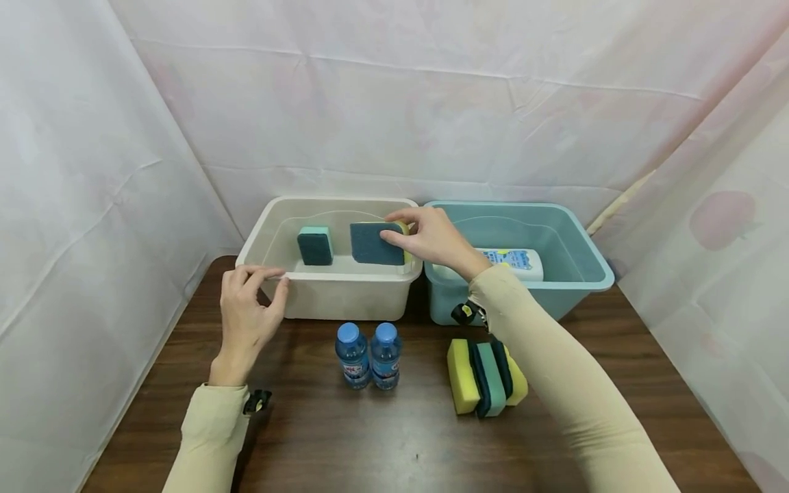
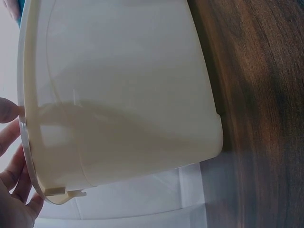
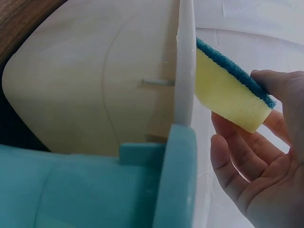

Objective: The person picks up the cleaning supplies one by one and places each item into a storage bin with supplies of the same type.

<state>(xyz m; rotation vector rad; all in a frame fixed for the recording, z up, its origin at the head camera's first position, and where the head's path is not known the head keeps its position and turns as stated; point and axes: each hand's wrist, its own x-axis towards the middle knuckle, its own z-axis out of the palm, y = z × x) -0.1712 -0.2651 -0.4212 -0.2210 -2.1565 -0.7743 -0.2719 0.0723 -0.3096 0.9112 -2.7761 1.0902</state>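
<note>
My right hand [image 1: 434,236] pinches a yellow sponge with a dark scouring side [image 1: 376,244] over the right end of the cream bin [image 1: 345,299]. In the right wrist view the thumb lies on the scouring side and the fingers under the yellow foam [image 3: 228,92]. A green sponge with a dark face [image 1: 316,246] stands inside the same bin, towards its left. My left hand [image 1: 249,311] rests its fingertips on the bin's front left rim; in the left wrist view its fingers [image 2: 12,173] touch the rim's edge.
A blue-green bin [image 1: 588,274] stands right beside the cream one, with a white labelled bottle [image 1: 524,263] lying in it. Two small blue-capped water bottles [image 1: 353,359] stand in front. Several yellow and green sponges [image 1: 462,376] sit in a row under my right forearm.
</note>
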